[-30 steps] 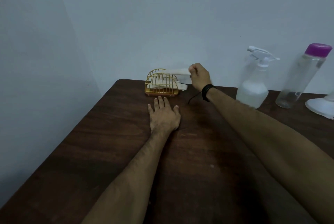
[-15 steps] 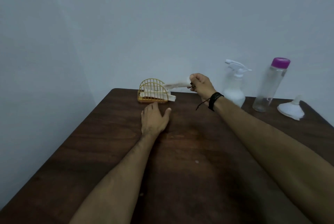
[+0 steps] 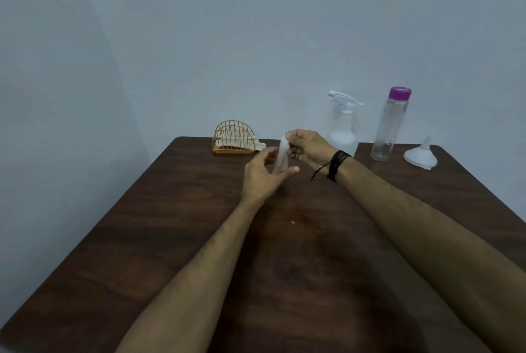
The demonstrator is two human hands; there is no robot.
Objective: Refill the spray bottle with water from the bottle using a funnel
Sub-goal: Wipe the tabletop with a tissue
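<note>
Two hands, the left hand (image 3: 263, 174) and right hand (image 3: 308, 147), one napkin (image 3: 281, 155) between them, one wire holder (image 3: 234, 139) beyond the left, and one spray bottle (image 3: 344, 130), one water bottle (image 3: 390, 125) and one funnel (image 3: 421, 155) past the right.

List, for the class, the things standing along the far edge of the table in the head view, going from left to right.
gold wire holder → spray bottle → clear bottle with purple cap → white funnel, mouth down.
</note>
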